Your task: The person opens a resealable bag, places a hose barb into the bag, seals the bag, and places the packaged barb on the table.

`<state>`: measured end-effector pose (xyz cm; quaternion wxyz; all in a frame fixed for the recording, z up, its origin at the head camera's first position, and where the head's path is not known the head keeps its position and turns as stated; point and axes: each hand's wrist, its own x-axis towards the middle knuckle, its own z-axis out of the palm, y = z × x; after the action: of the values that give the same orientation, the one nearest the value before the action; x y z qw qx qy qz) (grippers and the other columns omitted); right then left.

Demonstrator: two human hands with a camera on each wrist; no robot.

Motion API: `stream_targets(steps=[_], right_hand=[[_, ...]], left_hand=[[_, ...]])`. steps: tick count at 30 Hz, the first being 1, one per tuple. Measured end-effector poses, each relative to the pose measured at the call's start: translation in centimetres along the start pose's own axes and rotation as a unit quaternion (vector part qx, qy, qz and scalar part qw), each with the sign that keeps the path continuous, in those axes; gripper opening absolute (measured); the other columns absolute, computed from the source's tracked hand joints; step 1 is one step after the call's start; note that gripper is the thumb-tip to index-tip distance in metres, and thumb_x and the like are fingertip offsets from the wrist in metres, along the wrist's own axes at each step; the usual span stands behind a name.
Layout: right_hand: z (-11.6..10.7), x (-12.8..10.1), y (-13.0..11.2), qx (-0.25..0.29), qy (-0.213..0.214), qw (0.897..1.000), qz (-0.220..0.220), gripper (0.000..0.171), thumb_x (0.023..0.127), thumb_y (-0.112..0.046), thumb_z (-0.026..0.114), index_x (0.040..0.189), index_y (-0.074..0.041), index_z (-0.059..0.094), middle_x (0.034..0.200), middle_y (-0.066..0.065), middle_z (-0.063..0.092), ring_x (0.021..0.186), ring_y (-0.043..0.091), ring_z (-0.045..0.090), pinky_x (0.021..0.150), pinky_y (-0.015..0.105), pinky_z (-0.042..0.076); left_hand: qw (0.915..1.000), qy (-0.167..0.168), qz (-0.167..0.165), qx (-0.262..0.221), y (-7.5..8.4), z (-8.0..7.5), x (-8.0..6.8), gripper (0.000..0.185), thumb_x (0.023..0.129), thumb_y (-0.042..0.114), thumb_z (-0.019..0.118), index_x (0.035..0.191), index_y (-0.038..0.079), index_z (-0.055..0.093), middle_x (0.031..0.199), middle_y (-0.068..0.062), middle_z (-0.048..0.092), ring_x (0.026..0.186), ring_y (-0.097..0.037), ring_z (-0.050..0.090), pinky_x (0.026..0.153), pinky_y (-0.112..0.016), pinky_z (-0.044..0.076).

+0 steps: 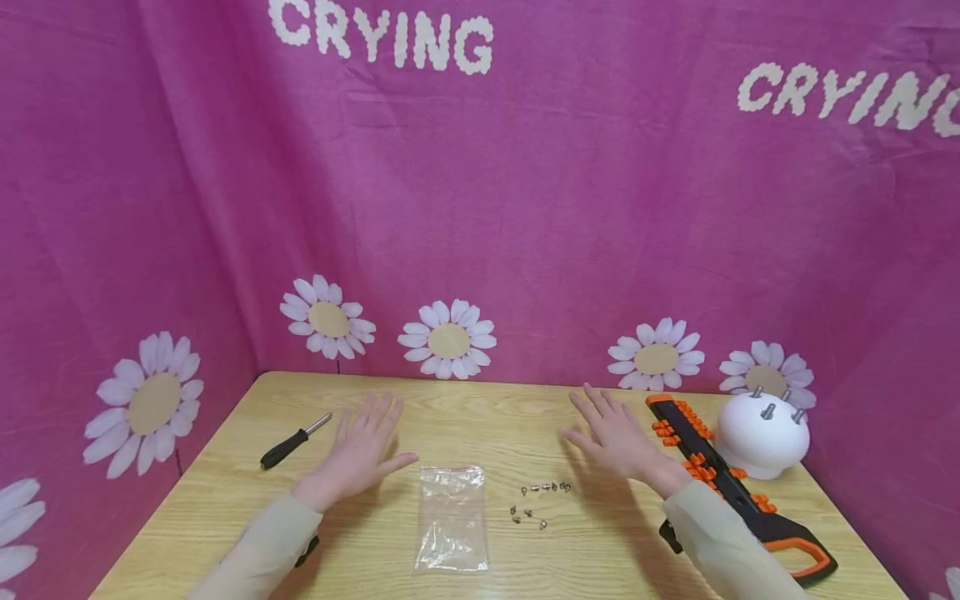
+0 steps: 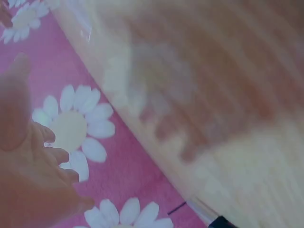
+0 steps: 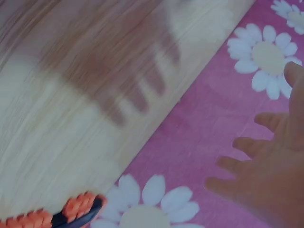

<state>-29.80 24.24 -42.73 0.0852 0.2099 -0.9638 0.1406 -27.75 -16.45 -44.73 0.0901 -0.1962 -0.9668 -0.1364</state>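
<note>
My left hand (image 1: pixel 362 450) hovers over the left half of the table, fingers spread, holding nothing. To its left lies a black-handled screwdriver (image 1: pixel 285 447), its metal shaft pointing away to the right. Over on the right, my right hand (image 1: pixel 617 437) is also held above the tabletop with fingers spread and nothing in it. Between the hands a clear zip bag (image 1: pixel 452 521) lies flat. Several small metal screw-like pieces (image 1: pixel 528 512) are scattered just right of the bag. In the wrist views, the left hand (image 2: pixel 33 166) and right hand (image 3: pixel 266 156) show extended fingers.
A black and orange tool rack (image 1: pixel 731 492) with orange clips lies at the right, partly behind the right sleeve. Beside it stands a white rounded object (image 1: pixel 763 437) with metal bolts sticking up. Pink flowered cloth (image 1: pixel 525 208) hangs behind and beside the wooden table (image 1: pixel 480 417).
</note>
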Motion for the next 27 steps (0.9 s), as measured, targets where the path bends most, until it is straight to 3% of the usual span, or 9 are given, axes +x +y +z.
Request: stream_targets(steps=[6,14,21,27], right_hand=[[0.8,0.7,-1.8,0.022,-0.004,0.998,-0.053,0.066,0.099,-0.042,0.054,0.149,-0.002,0.039,0.155,0.027,0.036,0.140,0.053,0.034,0.113,0.067,0.027],[2.6,1.4,-3.1,0.085,-0.060,0.992,-0.067,0.066,0.100,-0.042,0.054,0.150,-0.003,0.038,0.156,0.023,0.036,0.142,0.047,0.036,0.116,0.061,0.028],[3.7,1.8,-4.5,0.162,-0.112,0.977,-0.080,0.064,0.102,-0.040,0.052,0.149,0.001,0.038,0.152,0.025,0.041,0.140,0.044,0.040,0.114,0.060,0.033],[4.6,2.3,-5.4,0.212,-0.130,0.964,-0.096,0.062,0.102,-0.037,0.053,0.146,0.005,0.040,0.148,0.024,0.047,0.133,0.043,0.048,0.109,0.058,0.040]], left_hand=[[0.9991,-0.022,0.035,-0.007,1.0,0.8,-1.6,0.084,0.094,0.050,0.061,0.154,0.002,0.028,0.163,-0.021,0.020,0.150,-0.046,0.018,0.116,-0.070,0.016],[0.9940,-0.048,0.094,-0.028,2.7,1.4,-3.6,0.072,0.097,0.043,0.057,0.152,0.002,0.034,0.161,-0.022,0.027,0.148,-0.045,0.026,0.116,-0.065,0.024],[0.9880,-0.064,0.133,-0.046,3.9,2.1,-4.5,0.073,0.098,0.045,0.056,0.151,0.000,0.035,0.160,-0.023,0.029,0.147,-0.045,0.029,0.114,-0.064,0.029],[0.9827,-0.097,0.155,-0.027,5.1,2.4,-4.8,0.076,0.098,0.053,0.050,0.152,0.002,0.034,0.161,-0.020,0.030,0.148,-0.040,0.030,0.115,-0.059,0.032]])
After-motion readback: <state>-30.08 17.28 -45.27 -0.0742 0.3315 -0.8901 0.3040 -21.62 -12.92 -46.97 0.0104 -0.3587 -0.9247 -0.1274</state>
